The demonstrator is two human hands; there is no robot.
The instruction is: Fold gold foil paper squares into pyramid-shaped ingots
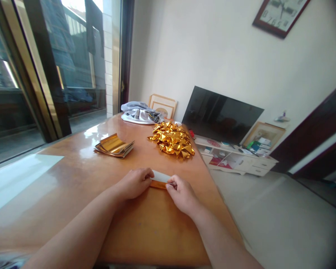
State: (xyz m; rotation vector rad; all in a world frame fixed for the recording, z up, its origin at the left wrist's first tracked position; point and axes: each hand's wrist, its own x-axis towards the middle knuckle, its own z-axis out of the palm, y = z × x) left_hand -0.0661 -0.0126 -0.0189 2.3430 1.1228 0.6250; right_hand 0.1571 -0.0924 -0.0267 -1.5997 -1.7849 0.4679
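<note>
Gold paper strip [158, 184] is kept flat on the counter [156, 228], pinched at each end by the closed left hand [136, 183] and right hand [182, 194].

Foil strip [158, 184] ends hidden, probably; clock [281, 15] cropped

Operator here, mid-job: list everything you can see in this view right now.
foil strip: one, gold and white, between the hands
foil sheets: one stack, gold, left on table
folded foil pieces: one heap, gold, far on table
cloth bundle: one, grey and white, far table end
wooden table: one, orange-brown, under the hands
picture frames: two, light wood, beyond table and right
television: one, black, behind cabinet
cabinet: one, white, right of table
wall clock: one, dark red frame, upper right
glass door: one, dark frame, left
left hand: one, on strip's left end
right hand: one, on strip's right end
</note>
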